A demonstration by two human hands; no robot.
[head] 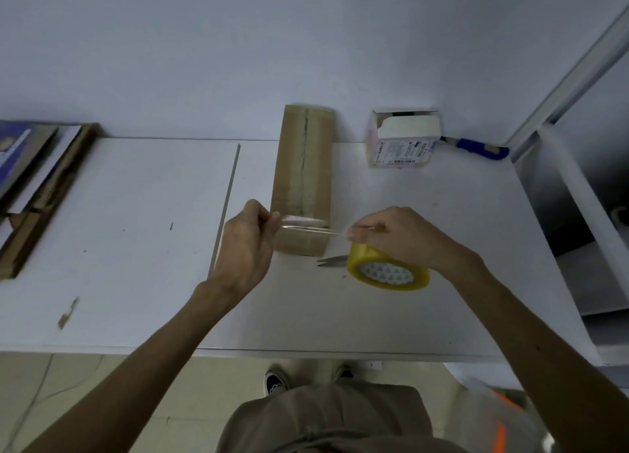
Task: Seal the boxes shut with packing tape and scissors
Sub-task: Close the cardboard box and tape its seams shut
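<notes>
Midway across the white table (136, 248) lies a long brown cardboard box (303, 176). The left hand (246, 245) pinches the end of a clear tape strip (306, 227) stretched over the box's near end. The right hand (401, 238) curls its fingers round a yellow packing-tape roll (388, 270), seemingly just above the grey metal scissors (332, 261).

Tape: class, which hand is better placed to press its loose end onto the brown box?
Left, probably. The left hand pinches the loose end of the tape at the near left edge of the box; the right hand grips the roll beside it, to the right.
</notes>
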